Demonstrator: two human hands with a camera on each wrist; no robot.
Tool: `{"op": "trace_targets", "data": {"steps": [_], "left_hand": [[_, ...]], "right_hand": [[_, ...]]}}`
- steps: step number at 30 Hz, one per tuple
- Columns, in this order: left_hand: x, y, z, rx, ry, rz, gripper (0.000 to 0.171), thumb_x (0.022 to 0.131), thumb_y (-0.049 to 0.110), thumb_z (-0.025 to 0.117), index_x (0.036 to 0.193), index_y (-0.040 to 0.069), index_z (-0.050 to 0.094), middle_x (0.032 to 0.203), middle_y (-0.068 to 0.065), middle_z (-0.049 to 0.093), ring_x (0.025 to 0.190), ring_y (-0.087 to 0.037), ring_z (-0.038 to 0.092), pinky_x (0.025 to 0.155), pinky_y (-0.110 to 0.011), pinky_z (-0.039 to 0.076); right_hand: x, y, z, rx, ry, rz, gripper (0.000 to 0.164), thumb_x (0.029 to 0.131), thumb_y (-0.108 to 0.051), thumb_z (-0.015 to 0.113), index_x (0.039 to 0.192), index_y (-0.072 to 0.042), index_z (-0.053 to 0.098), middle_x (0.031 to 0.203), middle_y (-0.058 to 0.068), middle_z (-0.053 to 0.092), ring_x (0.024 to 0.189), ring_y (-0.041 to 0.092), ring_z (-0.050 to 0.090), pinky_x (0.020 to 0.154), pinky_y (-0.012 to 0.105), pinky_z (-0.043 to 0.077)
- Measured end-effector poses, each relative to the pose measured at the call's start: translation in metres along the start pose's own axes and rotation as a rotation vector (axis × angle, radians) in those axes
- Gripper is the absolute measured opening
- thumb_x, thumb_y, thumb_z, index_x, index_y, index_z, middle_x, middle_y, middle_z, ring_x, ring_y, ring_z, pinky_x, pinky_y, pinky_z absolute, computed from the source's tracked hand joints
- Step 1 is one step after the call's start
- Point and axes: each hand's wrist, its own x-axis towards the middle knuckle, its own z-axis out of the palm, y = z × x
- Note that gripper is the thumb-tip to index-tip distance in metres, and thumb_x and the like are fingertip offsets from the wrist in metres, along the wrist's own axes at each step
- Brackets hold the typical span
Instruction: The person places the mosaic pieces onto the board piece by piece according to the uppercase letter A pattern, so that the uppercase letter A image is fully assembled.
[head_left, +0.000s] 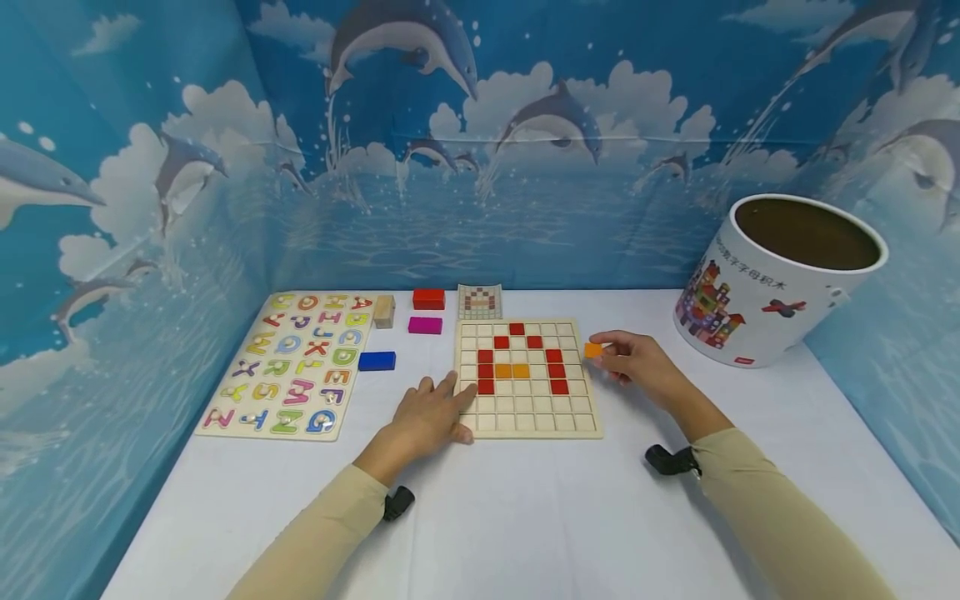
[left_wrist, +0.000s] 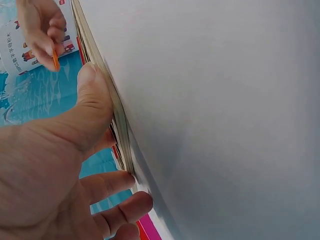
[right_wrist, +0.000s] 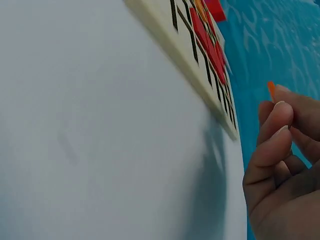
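Note:
A wooden grid board [head_left: 517, 426] lies on the table with red square tiles [head_left: 486, 371] set in an arch. Two orange tiles [head_left: 512, 371] sit side by side between the arch's legs. My left hand [head_left: 429, 414] rests at the board's lower left corner, thumb along the front edge and fingers spread at the left side. Just off the board's right edge, my right hand [head_left: 636, 362] pinches another orange tile [head_left: 592, 350] between thumb and fingertips. That tile [right_wrist: 271, 89] shows edge-on in the right wrist view.
A small pattern card [head_left: 480, 302] lies behind the board. Leftward are red [head_left: 429, 299], magenta [head_left: 425, 326] and blue blocks [head_left: 377, 361], a plain wooden block [head_left: 384, 312] and an alphabet puzzle board [head_left: 288, 367]. A white bucket [head_left: 772, 292] stands at the back right, before a dolphin-print cloth [head_left: 517, 225].

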Motion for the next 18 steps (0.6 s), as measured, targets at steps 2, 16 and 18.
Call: {"op": "trace_targets", "data": {"steps": [2,16,18], "left_hand": [[0.000,0.001,0.001,0.002,0.001,0.008,0.082,0.087,0.046,0.076,0.158,0.025,0.041,0.164,-0.015,0.033,0.117,-0.031,0.045,0.088,-0.042,0.041],[0.001,0.000,0.001,0.023,0.008,0.003,0.082,0.086,0.046,0.076,0.158,0.025,0.042,0.164,-0.015,0.034,0.119,-0.031,0.045,0.089,-0.043,0.042],[0.000,-0.001,0.002,0.021,0.008,0.001,0.082,0.086,0.046,0.076,0.157,0.025,0.042,0.164,-0.015,0.034,0.119,-0.032,0.045,0.089,-0.043,0.042]], "right_hand": [[0.009,-0.007,0.012,0.009,-0.024,0.016,0.046,0.097,-0.016,0.071,0.139,-0.004,0.055,0.095,0.011,0.060,0.070,0.020,0.054,0.061,0.030,0.046],[0.026,-0.033,0.070,-0.359,-0.062,-0.050,0.025,0.090,-0.015,0.076,0.113,-0.008,0.069,0.077,0.003,0.054,0.074,0.019,0.051,0.069,0.033,0.040],[0.026,-0.034,0.075,-0.390,-0.066,-0.052,0.023,0.090,-0.015,0.076,0.112,-0.009,0.070,0.075,0.003,0.053,0.072,0.019,0.050,0.067,0.032,0.039]]}}
